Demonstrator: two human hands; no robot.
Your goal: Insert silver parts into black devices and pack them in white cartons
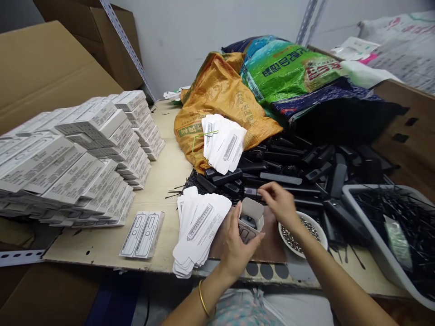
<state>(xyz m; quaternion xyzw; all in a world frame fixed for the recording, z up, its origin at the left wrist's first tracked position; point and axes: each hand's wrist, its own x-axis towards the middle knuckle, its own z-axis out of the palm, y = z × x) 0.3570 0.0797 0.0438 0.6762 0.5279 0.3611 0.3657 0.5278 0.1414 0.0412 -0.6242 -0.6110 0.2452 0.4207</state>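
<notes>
My left hand (238, 244) is wrapped round a small white box (247, 235), which stands upright with its top end open. A dark rounded object (249, 221) shows inside it, and a raised flap (252, 208) rises at its far side. Just beyond that flap, my right hand (277, 199) has its thumb and fingers drawn together; whatever they pinch, if anything, is too small to make out. To the left of the box lies a fanned stack of flat printed cartons (200, 226). A bowl of small metal pieces (285, 246) sits under my right forearm.
Many finished boxes (91, 181) are piled at left, with two boxes (142, 234) nearer the front edge. Black handheld devices (282, 176) heap behind my hands, below an orange sack (217, 95). More flat cartons (226, 147) lie there. A grey tub (377, 246) holds thin black pieces.
</notes>
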